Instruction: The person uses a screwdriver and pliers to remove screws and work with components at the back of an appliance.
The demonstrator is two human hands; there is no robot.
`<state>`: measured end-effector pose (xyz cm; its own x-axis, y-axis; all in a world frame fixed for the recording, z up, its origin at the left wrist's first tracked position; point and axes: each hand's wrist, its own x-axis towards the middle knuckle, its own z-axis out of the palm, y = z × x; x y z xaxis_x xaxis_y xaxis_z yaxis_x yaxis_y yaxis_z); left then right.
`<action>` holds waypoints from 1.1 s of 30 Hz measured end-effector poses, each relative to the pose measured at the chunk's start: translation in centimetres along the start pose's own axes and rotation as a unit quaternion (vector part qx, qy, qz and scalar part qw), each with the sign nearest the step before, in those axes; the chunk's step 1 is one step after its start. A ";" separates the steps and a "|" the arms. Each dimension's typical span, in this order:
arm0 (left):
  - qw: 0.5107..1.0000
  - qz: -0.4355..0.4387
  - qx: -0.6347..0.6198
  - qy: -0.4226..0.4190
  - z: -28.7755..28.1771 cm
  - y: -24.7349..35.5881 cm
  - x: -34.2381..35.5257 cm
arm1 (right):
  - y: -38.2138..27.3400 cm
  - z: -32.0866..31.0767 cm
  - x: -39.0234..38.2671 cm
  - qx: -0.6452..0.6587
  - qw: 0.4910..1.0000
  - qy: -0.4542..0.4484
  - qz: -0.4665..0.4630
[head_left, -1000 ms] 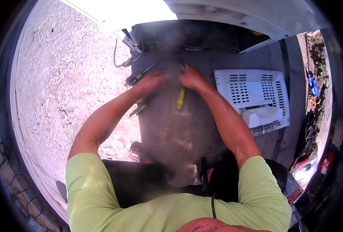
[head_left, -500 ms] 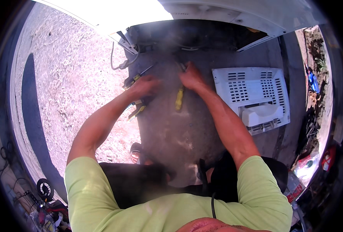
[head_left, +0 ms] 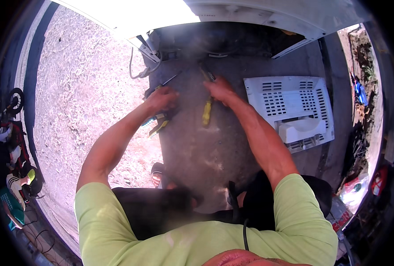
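Observation:
My left hand [head_left: 163, 99] is low over the ground with its fingers curled. A screwdriver's thin shaft [head_left: 170, 79] points out just past it, its handle mostly hidden by the hand; whether the hand grips it is unclear. Yellow-and-black handled tools [head_left: 159, 126] lie right below that hand. My right hand [head_left: 220, 90] is closed round a dark metal tool [head_left: 209, 74] whose kind I cannot make out. Below that hand a yellow screwdriver handle [head_left: 206, 114] shows, its upper end hidden by the fingers.
A large white appliance [head_left: 250, 17] stands ahead, its dark lower opening [head_left: 219, 40] facing me. A grey cable [head_left: 137, 76] hangs at its left corner. A white slotted panel [head_left: 290, 106] lies to the right. A wheel [head_left: 16, 101] and jumbled items stand far left.
My left hand has come to rest, no longer blurred, and now covers the screwdriver's handle. The right hand has barely moved. The view has turned slightly, showing more at far left.

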<state>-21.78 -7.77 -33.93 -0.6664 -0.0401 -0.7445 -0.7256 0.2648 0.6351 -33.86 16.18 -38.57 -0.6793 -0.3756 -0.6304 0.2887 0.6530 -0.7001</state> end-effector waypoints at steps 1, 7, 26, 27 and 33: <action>1.000 -0.002 -0.002 0.004 0.0 0.1 -0.1 | -0.1 0.0 -0.1 0.005 1.000 -0.007 0.000; 1.000 0.021 0.008 0.008 0.7 1.4 0.5 | -0.3 0.5 -0.6 0.002 0.999 -0.002 -0.032; 0.898 0.282 0.278 0.190 10.5 3.6 14.7 | 2.6 1.5 1.6 0.070 0.994 -0.002 -0.086; 0.873 0.288 0.338 0.202 10.8 3.9 14.5 | 3.2 1.3 2.0 0.102 0.992 -0.021 -0.076; 0.843 0.244 0.394 0.272 12.3 4.2 14.5 | 3.2 -0.1 1.7 0.239 0.960 -0.149 -0.007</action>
<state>-32.36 4.64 -44.57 -0.9883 -0.1211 -0.0932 -0.1461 0.9273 0.3447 -34.19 17.72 -41.87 -0.4827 -0.5992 -0.6387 0.6058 0.2982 -0.7376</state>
